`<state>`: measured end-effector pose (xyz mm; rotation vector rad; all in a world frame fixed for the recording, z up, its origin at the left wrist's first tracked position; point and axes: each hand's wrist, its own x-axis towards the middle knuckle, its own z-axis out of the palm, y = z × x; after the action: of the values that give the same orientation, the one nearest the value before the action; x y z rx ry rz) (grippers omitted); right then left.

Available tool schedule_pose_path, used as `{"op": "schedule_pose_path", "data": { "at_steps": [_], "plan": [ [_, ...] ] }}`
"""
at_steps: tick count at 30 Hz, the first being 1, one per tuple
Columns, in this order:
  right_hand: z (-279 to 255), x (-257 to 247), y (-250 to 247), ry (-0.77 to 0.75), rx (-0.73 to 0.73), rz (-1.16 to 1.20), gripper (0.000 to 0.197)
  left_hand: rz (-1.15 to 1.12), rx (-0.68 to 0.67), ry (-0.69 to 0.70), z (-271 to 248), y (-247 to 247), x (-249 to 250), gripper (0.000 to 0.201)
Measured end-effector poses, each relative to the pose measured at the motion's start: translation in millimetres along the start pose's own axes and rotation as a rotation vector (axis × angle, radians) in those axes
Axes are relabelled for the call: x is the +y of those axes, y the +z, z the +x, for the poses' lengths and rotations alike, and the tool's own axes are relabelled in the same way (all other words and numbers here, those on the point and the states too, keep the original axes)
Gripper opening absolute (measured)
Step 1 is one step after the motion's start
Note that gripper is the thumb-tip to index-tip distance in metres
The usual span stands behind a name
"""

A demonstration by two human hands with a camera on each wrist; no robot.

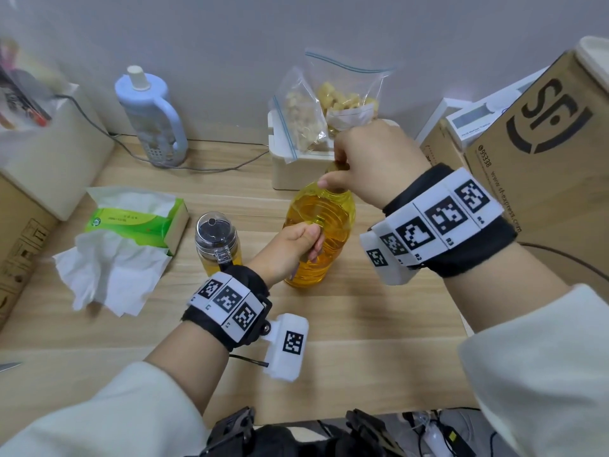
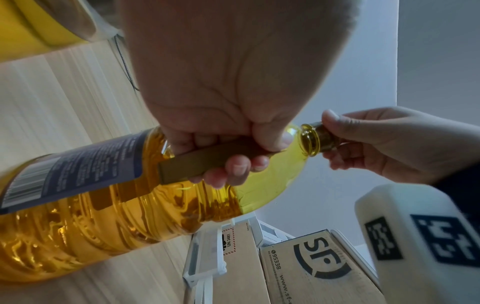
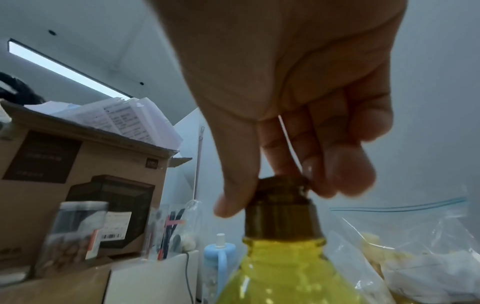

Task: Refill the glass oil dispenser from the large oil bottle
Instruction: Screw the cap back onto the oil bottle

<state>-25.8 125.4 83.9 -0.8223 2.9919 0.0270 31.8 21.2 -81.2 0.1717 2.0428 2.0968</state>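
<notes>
The large oil bottle stands upright on the wooden table, nearly full of yellow oil. My left hand grips its dark handle on the side. My right hand pinches the gold cap on the neck, thumb on one side and fingers on the other. The same cap shows in the left wrist view. The glass oil dispenser stands just left of the bottle, lid closed, with a little oil in it.
A green tissue pack with loose tissues lies to the left. A blue-white bottle stands at the back. Zip bags of food sit on a white box behind the oil bottle. Cardboard boxes crowd the right.
</notes>
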Motion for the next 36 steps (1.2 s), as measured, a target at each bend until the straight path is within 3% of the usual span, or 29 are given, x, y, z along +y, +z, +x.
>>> {"op": "schedule_pose_path", "data": {
  "at_steps": [2,7,11,14,19,21,23,26,31,34,36],
  "plan": [
    [1,1,-2,-0.032,-0.042,0.051,0.031,0.001,0.004,0.003,0,0,0,0.035],
    [3,2,-9,-0.064,-0.144,0.063,0.041,0.017,-0.008,0.007,2,0,-2,0.035],
    [1,-1,-7,-0.010,-0.056,0.034,0.026,0.013,-0.015,0.006,2,-1,-1,0.035],
    [-4,-7,-5,0.062,0.001,-0.040,0.049,0.011,-0.020,0.013,1,-1,-1,0.035],
    [-2,1,-9,-0.064,-0.138,0.041,0.050,0.010,-0.018,0.011,2,-3,-3,0.034],
    [-2,3,-6,-0.095,-0.120,0.040,0.037,0.009,-0.018,0.014,3,-3,-4,0.034],
    [-2,1,0,-0.067,-0.046,-0.002,0.031,0.011,-0.013,0.020,4,-2,-5,0.034],
    [-5,-7,2,0.007,0.004,-0.063,0.040,0.024,-0.003,0.017,4,-3,-5,0.035],
    [-6,1,-1,-0.037,-0.072,-0.068,0.034,0.039,-0.010,0.018,3,-3,-4,0.034],
    [-7,-1,0,0.015,-0.069,-0.088,0.030,0.040,-0.004,0.023,3,-1,-3,0.034],
    [-10,-3,0,0.070,-0.051,-0.125,0.043,0.035,0.000,0.020,3,-2,-4,0.034]
  ]
}}
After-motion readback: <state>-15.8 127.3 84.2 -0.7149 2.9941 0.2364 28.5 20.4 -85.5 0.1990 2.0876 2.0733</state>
